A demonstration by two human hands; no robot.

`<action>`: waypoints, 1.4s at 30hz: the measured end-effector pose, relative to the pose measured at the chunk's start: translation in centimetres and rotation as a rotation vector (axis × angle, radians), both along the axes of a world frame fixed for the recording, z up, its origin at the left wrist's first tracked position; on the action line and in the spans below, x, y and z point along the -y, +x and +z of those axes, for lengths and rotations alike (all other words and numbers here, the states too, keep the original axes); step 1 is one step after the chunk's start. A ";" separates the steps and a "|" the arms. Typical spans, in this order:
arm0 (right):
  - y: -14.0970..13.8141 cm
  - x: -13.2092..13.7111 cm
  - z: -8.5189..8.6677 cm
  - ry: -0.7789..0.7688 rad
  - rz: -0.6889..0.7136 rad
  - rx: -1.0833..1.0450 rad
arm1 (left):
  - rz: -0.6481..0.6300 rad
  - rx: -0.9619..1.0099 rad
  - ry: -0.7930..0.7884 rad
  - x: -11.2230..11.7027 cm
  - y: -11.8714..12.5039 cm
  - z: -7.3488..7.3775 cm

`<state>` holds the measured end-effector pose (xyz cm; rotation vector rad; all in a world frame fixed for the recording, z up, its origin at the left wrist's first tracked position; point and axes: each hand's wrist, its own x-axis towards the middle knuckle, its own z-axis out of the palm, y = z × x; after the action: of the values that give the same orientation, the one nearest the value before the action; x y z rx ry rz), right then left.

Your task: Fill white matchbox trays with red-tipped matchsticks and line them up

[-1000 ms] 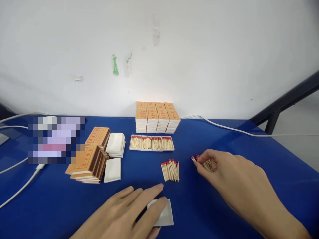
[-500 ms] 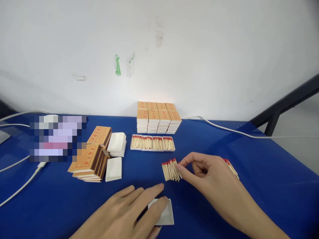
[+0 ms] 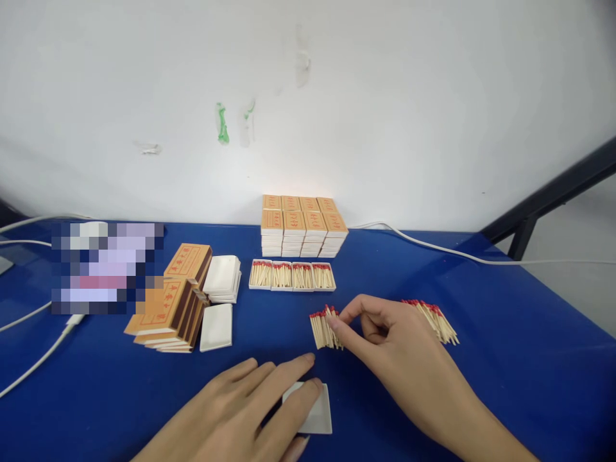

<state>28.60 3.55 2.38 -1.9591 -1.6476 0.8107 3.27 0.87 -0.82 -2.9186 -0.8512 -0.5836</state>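
My left hand (image 3: pixel 255 404) reaches over an upturned white matchbox tray (image 3: pixel 318 414) at the front, steadying it between index finger and thumb. The tray's visible inside holds nothing. My right hand (image 3: pixel 392 343) pinches thumb and forefinger together at the right edge of a small heap of red-tipped matches (image 3: pixel 321 330). How many matches those fingertips hold is hidden. Behind my right wrist lies a second heap of matches (image 3: pixel 440 324), partly covered by the hand. Four-sided trays full of matches (image 3: pixel 282 276) stand in a row beyond the near heap.
Orange matchboxes (image 3: pixel 304 221) are stacked against the wall. At left are orange matchbox sleeves (image 3: pixel 161 308), with white trays (image 3: pixel 221 276) piled beside them and another tray (image 3: pixel 216 327) in front. A white cable (image 3: pixel 433 250) crosses the blue table (image 3: pixel 120 398); a blurred patch covers the far left.
My right hand has shifted slightly left over the near heap, and more of the right-hand heap shows behind it. My left hand stays at the tray. The whole view has moved a little.
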 end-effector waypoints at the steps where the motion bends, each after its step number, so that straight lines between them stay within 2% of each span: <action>1: -0.1 0.0 0.0 0.011 0.004 0.002 | -0.002 -0.001 0.005 0.0 0.0 0.0; 8: 0.1 0.2 0.1 0.084 0.007 0.030 | 0.002 0.006 0.005 -0.1 0.4 0.2; 12: 1.2 -0.1 0.4 0.124 -0.037 0.182 | 0.013 0.050 -0.008 -0.1 0.3 0.3; 18: 2.0 -0.6 0.5 0.019 -0.005 0.485 | 0.015 0.033 -0.019 -0.3 0.2 0.5; 25: 2.2 -0.3 0.6 -0.029 0.056 0.526 | 0.023 0.049 0.017 -0.2 0.4 0.3; 30: 2.8 -0.4 0.7 -0.032 0.028 0.554 | -0.006 0.046 0.011 0.1 0.1 -0.2; 34: 3.0 -0.6 0.9 -0.014 0.029 0.483 | 0.012 0.043 -0.005 0.0 0.0 -0.1; 42: 1.6 -0.4 0.9 0.032 0.079 0.069 | 0.020 0.025 -0.005 -0.2 0.1 0.4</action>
<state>30.21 3.94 3.27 -1.9313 -1.7768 0.7484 3.42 1.05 -0.45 -2.9098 -0.8841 -0.6194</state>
